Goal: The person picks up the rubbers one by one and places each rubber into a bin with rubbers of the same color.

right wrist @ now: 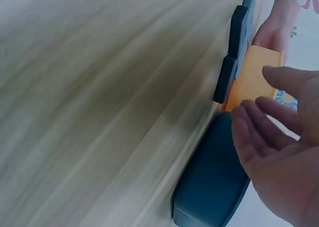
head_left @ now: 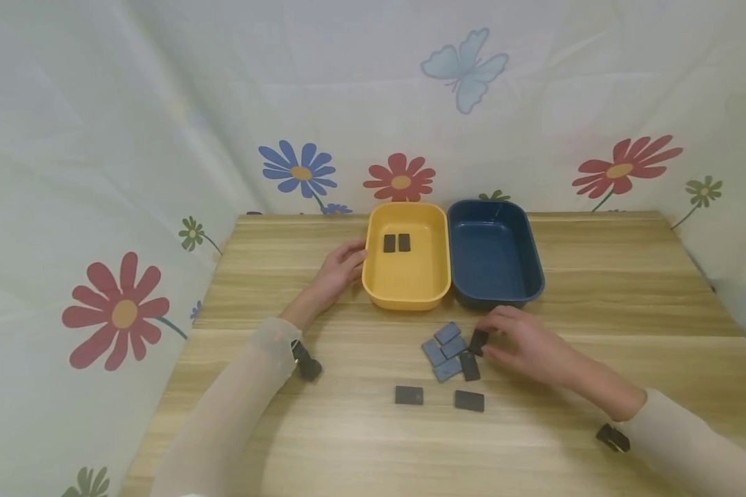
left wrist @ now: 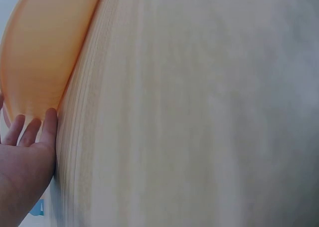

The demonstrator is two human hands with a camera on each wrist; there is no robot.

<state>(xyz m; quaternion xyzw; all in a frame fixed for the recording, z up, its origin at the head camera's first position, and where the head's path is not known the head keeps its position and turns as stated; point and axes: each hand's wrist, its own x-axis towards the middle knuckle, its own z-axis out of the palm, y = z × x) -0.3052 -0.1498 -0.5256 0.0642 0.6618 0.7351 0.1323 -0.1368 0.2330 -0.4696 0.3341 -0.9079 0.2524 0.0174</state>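
My left hand (head_left: 342, 266) rests its fingertips against the left wall of the yellow tray (head_left: 406, 304); in the left wrist view its extended fingers (left wrist: 49, 129) meet the tray's side. Two black tiles (head_left: 389, 243) lie inside this tray. In front of the blue tray (head_left: 497, 301), my right hand (head_left: 525, 342) reaches over a black tile (head_left: 478, 341). Thumb and fingers stand apart around that tile in the head view, and the right wrist view shows a gap between thumb (right wrist: 286, 80) and fingers. Beside it is a cluster of several blue-grey tiles (head_left: 449, 348) with another black tile (head_left: 470, 366).
Two more black tiles, one at left (head_left: 409, 395) and one at right (head_left: 469, 400), lie nearer the front of the wooden table (head_left: 342, 442). Both trays stand side by side at the back, before a flowered cloth (head_left: 348, 103). Each wrist bears a dark strapped device (head_left: 307, 362).
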